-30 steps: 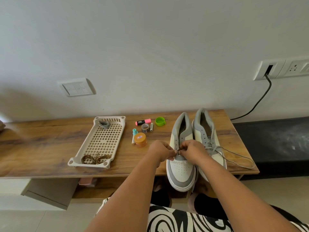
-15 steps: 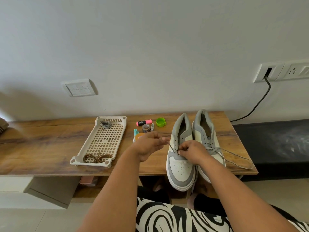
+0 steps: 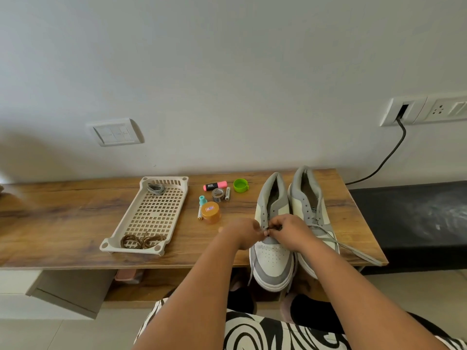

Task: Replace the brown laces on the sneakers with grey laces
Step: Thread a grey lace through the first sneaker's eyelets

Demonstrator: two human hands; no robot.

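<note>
Pinched between both hands, left hand and right hand, grey lace at lower eyelets of left sneaker, right of tray; risk: lace tip slipping out, or skipped eyelet.

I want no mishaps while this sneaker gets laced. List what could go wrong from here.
1. The left sneaker juts its toe past the table edge; a hard tug from the left hand or right hand could tip it off.
2. The right sneaker's loose grey lace trails to the table's corner and might snag on an arm.
3. Both hands crowd the eyelets, hiding them, so the lace could skip one.
</note>
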